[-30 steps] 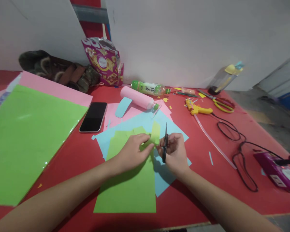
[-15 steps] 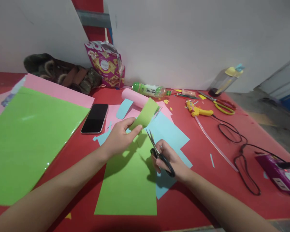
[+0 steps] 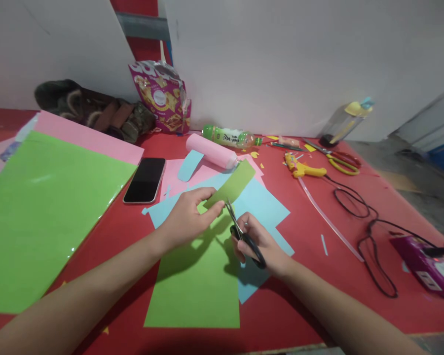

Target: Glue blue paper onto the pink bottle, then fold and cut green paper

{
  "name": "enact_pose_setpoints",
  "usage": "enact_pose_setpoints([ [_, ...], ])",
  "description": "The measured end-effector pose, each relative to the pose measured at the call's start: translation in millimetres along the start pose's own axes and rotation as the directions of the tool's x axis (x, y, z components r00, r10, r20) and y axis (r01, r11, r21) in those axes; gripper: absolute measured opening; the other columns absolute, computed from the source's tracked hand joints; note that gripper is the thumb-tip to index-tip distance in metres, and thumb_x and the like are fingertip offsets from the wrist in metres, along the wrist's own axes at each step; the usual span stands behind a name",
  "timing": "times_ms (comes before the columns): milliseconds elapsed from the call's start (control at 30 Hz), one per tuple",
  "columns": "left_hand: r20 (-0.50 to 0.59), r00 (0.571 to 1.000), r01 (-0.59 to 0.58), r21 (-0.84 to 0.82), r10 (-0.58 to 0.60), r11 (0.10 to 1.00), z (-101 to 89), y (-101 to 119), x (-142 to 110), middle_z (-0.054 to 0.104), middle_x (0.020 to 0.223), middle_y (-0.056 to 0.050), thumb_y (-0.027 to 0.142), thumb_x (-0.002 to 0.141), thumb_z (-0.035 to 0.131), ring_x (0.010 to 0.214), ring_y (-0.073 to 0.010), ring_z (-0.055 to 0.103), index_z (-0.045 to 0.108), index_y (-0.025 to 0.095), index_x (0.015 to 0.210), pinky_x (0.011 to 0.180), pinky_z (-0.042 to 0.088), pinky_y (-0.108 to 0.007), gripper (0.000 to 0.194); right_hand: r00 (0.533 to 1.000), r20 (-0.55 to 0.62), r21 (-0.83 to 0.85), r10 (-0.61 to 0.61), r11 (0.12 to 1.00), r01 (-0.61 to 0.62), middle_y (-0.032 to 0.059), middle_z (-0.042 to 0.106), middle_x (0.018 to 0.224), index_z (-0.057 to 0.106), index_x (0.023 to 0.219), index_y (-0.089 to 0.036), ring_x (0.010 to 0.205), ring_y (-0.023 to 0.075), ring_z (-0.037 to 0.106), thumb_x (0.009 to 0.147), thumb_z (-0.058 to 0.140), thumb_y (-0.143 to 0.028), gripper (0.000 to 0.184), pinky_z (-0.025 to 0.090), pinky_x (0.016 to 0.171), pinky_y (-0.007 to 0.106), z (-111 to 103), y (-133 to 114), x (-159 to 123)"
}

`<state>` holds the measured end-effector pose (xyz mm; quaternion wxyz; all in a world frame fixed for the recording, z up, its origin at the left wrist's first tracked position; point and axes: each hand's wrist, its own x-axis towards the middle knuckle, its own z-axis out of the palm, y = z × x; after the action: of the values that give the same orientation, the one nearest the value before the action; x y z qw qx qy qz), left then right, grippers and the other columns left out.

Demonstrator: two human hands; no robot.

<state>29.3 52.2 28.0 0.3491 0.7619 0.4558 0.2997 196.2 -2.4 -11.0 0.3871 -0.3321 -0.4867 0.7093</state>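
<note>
Between thumb and fingers, my left hand point(image 3: 190, 212) pinches one end of a green paper strip point(image 3: 237, 181), which slants up to the right. My right hand point(image 3: 257, 241) grips black-handled scissors point(image 3: 249, 244), their tips touching or just in front of the strip's lower edge; whether they cut into it I cannot tell. Below both hands lies a large green sheet point(image 3: 196, 291), on top of blue paper point(image 3: 270, 202). Behind the strip, a roll of pink paper point(image 3: 210, 152) rests with a small blue paper piece point(image 3: 190, 165) leaning near it.
Left are a phone point(image 3: 145, 180) and stacked green paper point(image 3: 52, 212). A snack bag point(image 3: 163, 98) and a green bottle point(image 3: 229, 137) line the wall. To the right lie a yellow glue gun point(image 3: 303, 167) with its cord, yellow-and-red-handled scissors point(image 3: 344, 163) and a purple box point(image 3: 425, 266).
My left hand has moved slightly right and down with the green strip. The strip now meets the scissor tips, and the blades have come closer together.
</note>
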Motion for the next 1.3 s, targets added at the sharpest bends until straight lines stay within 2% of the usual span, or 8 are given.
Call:
enact_pose_setpoints([
  [167,0.122,0.991,0.066,-0.122,-0.051,0.990,0.4,3,-3,0.047,0.062,0.003,0.030,0.077,0.043,0.059,-0.0108,0.043,0.051,0.015,0.070,0.054,0.035,-0.022,0.018,0.999,0.037,0.031,-0.033,0.999,0.032,-0.0087,0.038,0.060,0.030,0.076,-0.021,0.045,0.0034,0.038,0.070,0.059,-0.041,0.036,0.029,0.044,0.019,0,2,0],
  [367,0.167,0.983,0.102,-0.152,-0.076,0.983,1.8,9,-7,0.046,0.060,0.003,0.029,0.075,0.043,0.056,-0.0101,0.042,0.051,0.014,0.067,0.052,0.034,-0.022,0.019,0.995,0.085,0.098,-0.056,0.994,0.047,-0.0071,0.037,0.065,0.030,0.079,-0.021,0.049,0.0039,0.038,0.072,0.057,-0.042,0.034,0.030,0.047,0.020,1,2,-2],
  [700,0.104,0.988,0.136,-0.182,-0.118,0.974,9.0,13,-11,0.049,0.060,0.002,0.028,0.074,0.043,0.057,-0.0112,0.044,0.051,0.015,0.065,0.052,0.034,-0.022,0.018,0.996,0.086,0.184,-0.016,0.983,-0.001,-0.0074,0.037,0.062,0.029,0.078,-0.022,0.050,0.0045,0.038,0.070,0.057,-0.046,0.038,0.030,0.045,0.018,6,0,-2],
  [867,0.100,0.984,0.164,-0.191,-0.147,0.968,11.6,13,-13,0.044,0.057,0.003,0.029,0.075,0.043,0.056,-0.0103,0.040,0.048,0.016,0.063,0.051,0.032,-0.022,0.019,0.996,0.084,0.197,-0.012,0.980,-0.005,-0.0076,0.037,0.062,0.030,0.079,-0.023,0.049,0.0048,0.038,0.069,0.058,-0.047,0.038,0.030,0.045,0.018,5,2,-1],
  [1067,0.049,0.990,0.136,-0.165,-0.130,0.977,13.1,12,-13,0.032,0.055,0.005,0.027,0.076,0.042,0.055,-0.0090,0.033,0.038,0.017,0.057,0.052,0.029,-0.022,0.021,0.996,0.085,0.206,-0.010,0.979,-0.008,-0.0075,0.038,0.062,0.030,0.079,-0.022,0.050,0.0049,0.039,0.069,0.059,-0.046,0.038,0.029,0.045,0.018,5,4,-2],
  [1300,0.051,0.990,0.135,-0.119,-0.130,0.984,13.8,15,-14,0.034,0.056,0.005,0.026,0.075,0.041,0.055,-0.0092,0.033,0.040,0.017,0.059,0.052,0.029,-0.022,0.019,0.997,0.076,0.202,-0.016,0.979,0.000,-0.0075,0.039,0.062,0.031,0.079,-0.022,0.049,0.0052,0.038,0.069,0.058,-0.046,0.038,0.029,0.044,0.019,5,4,-2],
])
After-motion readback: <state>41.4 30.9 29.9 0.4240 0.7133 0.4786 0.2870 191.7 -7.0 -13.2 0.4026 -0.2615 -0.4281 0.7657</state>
